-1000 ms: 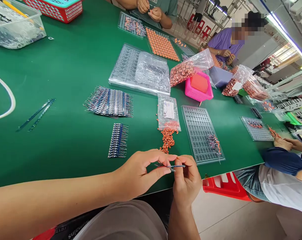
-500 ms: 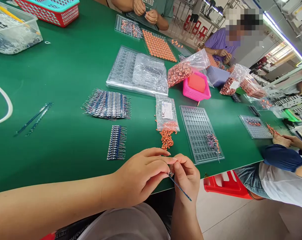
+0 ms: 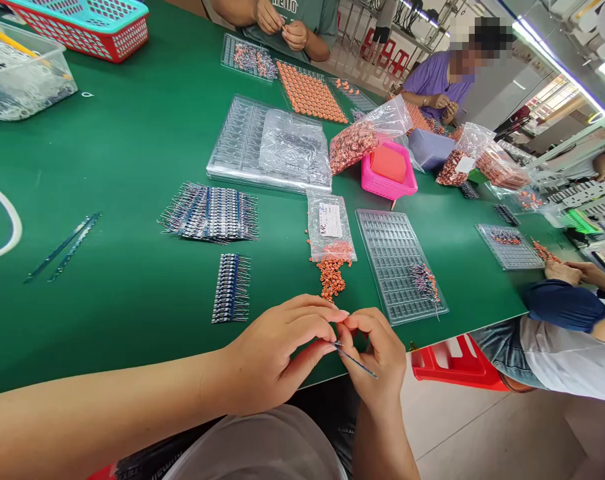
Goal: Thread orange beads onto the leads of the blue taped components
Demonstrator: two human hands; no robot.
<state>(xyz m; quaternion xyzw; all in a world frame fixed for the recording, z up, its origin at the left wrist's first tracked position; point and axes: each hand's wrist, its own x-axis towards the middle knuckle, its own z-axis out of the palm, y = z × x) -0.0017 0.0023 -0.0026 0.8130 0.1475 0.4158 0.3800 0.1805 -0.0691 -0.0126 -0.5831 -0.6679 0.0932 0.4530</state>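
My left hand [image 3: 289, 353] reaches in from the left, closed, with thumb and fingers pinching a thin dark blue strip of small circuit boards [image 3: 358, 362] seen edge-on. My right hand [image 3: 377, 350] meets it at the fingertips, thumb and forefinger pressed together; whatever lies between them is too small to make out. Just beyond the hands, small orange ring-like pieces [image 3: 332, 279] spill from a labelled clear bag [image 3: 329, 223]. Left of them lies a single row of blue boards with wire leads [image 3: 231, 288], with a larger stack of such strips [image 3: 212, 212] behind it.
To the right lies a clear compartment tray [image 3: 392, 257] holding wired pieces with orange ends [image 3: 424, 281]. Further back are stacked clear trays [image 3: 232, 143], a pink basket [image 3: 389, 187] and a bag of copper-coloured parts [image 3: 355, 143]. Two bare strips [image 3: 65, 247] lie left. Co-workers sit around.
My right hand has turned slightly, its fingers curling closer to the left fingertips. The strip's free end has swung up a little. The whole view has shifted slightly.
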